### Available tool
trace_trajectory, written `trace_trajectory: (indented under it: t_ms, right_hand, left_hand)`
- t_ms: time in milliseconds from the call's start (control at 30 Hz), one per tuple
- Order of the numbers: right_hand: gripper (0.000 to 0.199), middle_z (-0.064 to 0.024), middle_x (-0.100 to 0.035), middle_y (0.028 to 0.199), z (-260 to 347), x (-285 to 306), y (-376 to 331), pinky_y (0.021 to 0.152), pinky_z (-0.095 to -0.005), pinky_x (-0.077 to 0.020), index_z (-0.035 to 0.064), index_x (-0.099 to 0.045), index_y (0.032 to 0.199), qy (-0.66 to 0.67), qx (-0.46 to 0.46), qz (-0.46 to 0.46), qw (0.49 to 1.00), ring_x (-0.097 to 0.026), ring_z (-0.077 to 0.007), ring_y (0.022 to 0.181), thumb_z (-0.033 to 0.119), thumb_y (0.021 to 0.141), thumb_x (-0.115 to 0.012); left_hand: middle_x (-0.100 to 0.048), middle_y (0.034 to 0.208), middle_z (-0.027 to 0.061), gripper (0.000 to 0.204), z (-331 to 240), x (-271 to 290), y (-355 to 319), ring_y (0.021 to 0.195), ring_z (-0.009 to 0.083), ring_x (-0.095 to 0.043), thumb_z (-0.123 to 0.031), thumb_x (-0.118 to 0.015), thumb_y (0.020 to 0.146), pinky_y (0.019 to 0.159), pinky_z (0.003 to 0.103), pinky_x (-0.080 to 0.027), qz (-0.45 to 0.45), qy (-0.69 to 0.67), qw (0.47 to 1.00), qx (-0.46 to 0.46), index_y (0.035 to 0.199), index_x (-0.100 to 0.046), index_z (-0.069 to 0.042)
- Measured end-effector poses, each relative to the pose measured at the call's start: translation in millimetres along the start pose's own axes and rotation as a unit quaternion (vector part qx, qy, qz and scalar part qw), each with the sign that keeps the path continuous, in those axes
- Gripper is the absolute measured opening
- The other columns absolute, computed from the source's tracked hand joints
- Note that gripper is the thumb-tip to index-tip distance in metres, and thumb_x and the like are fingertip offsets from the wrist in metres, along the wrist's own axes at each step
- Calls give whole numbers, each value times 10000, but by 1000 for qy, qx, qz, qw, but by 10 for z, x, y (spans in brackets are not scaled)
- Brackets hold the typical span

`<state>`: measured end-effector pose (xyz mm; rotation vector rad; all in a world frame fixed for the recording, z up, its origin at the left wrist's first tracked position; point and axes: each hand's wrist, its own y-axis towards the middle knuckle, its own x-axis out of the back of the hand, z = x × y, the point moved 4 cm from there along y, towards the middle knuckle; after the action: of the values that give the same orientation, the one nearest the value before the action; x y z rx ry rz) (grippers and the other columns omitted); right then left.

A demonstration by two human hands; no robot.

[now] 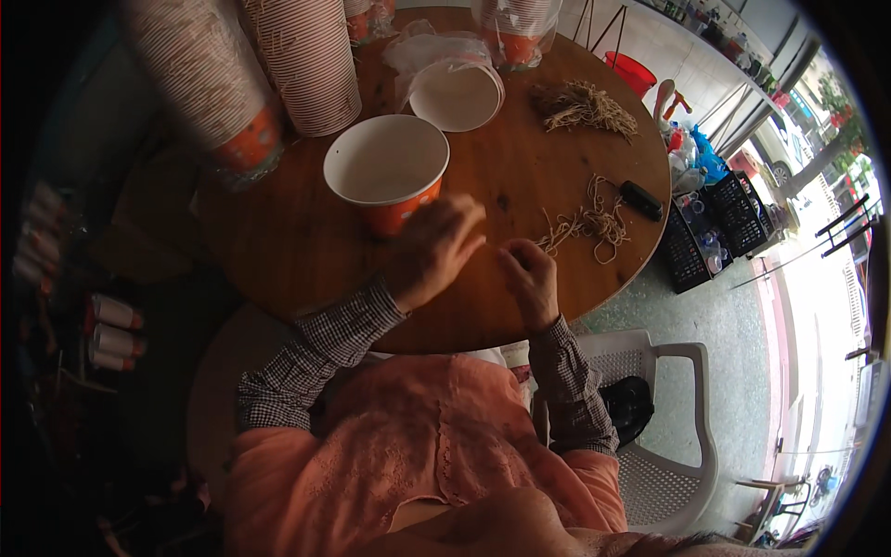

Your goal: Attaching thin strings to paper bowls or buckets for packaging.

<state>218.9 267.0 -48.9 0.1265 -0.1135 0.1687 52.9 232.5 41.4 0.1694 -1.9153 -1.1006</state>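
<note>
A large paper tub (387, 160), white inside and orange with pale spots outside, stands upright on the round wooden table (306, 269). Just in front of its right side is my left hand (440, 246), fingers bent and drawn together, a little blurred. My right hand (531, 278) is close by on the right, apart from the left, its thumb and forefinger in a pinch. Whatever either hand holds, if anything, is too small to make out. Right of my hands lies a loose tangle of tan string (594, 223), beside a small black object (640, 200).
Tall stacks of paper tubs (304, 65) rise at the far left, one in clear plastic. Behind the tub lies another white tub (457, 97) by a plastic bag. A string bundle (585, 108) is at far right. Beside the table stand black crates (691, 243) and a white chair (701, 408).
</note>
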Motion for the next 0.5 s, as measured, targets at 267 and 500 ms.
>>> trace_trajectory:
  t_ms: [267, 500]
  right_hand:
    - [101, 28, -529, 686, 233, -103, 82, 539, -190, -387, 13, -598, 927, 189, 26, -64, 980, -478, -44, 591, 114, 931, -587]
    - [102, 18, -575, 770, 152, -260, -20, 586, -200, -458, 15, -598, 911, 225, 39, -53, 972, -529, -48, 663, 112, 907, -627]
  left_hand:
    - [-668, 961, 164, 291, 519, 338, 28, 801, 311, -652, -116, -642, 834, 803, 388, -493, 94, 74, 986, 115, 1104, -585, -22]
    - [-683, 979, 112, 270, 617, 950, -232, 914, 262, -639, -49, -627, 833, 932, 380, -403, 75, 79, 992, 63, 1103, -624, -46]
